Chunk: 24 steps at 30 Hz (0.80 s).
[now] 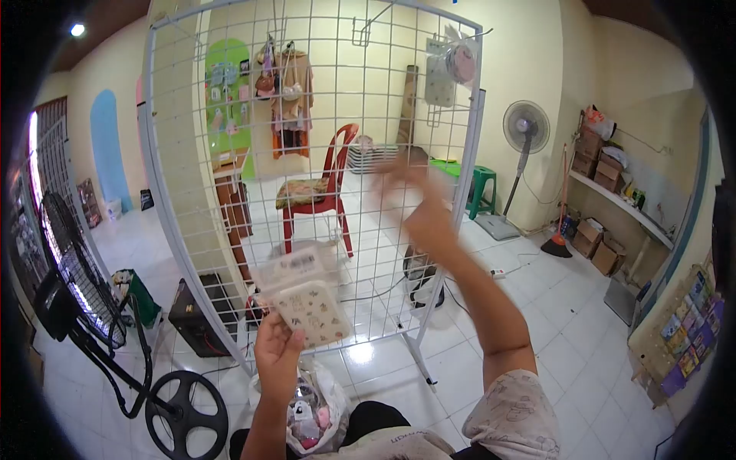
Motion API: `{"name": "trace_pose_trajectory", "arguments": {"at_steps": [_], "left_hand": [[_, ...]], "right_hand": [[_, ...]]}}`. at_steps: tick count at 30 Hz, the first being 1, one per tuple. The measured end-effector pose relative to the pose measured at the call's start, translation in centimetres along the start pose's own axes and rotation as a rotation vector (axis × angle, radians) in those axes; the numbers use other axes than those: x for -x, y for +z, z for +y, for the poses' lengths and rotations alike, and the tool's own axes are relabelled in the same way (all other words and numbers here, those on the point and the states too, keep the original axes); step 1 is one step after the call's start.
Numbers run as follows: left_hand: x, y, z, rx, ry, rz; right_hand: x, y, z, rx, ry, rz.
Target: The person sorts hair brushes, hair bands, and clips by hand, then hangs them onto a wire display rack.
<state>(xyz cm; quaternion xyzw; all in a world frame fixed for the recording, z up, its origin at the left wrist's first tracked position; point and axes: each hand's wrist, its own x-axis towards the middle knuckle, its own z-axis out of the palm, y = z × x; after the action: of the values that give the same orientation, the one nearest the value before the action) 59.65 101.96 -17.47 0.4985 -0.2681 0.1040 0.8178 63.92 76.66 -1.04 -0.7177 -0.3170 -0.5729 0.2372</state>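
Note:
My left hand (280,349) grips the lower left edge of a flat cream package (313,313) with small printed figures, in clear wrapping with a barcode label on top. It is held in front of the lower part of a white wire grid rack (471,146). My right hand (418,203) is raised before the right side of the grid, smeared by motion; its fingers and anything in them cannot be made out. Packaged items (441,77) hang at the grid's upper right. Below my left hand, a plastic bag (333,399) holds several wrapped items.
Behind the grid stand a red chair (337,169) and a green stool (483,192). A standing fan (526,126) is at the right, a black speaker box (203,318) and another fan (69,253) at the left. The grid's foot (418,360) juts across the floor.

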Motion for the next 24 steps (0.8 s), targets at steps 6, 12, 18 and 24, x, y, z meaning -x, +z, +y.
{"name": "trace_pose_trajectory", "arguments": {"at_steps": [6, 12, 18, 24], "left_hand": [[-0.1, -0.5, 0.0, -0.006, -0.084, 0.068], [0.0, -0.4, -0.5, 0.090, -0.119, 0.075], [0.2, -0.5, 0.3, 0.103, -0.117, 0.025], [0.7, -2.2, -0.7, 0.032, -0.139, -0.020]], "right_hand": [[-17.7, -10.2, 11.5, 0.446, 0.506, 0.367], [-20.1, -9.1, 17.2, 0.532, 0.650, 0.153], [-21.8, -12.0, 20.0, 0.147, 0.582, 0.121], [-21.5, -16.6, 19.3, -0.310, 0.644, 0.038]]}}
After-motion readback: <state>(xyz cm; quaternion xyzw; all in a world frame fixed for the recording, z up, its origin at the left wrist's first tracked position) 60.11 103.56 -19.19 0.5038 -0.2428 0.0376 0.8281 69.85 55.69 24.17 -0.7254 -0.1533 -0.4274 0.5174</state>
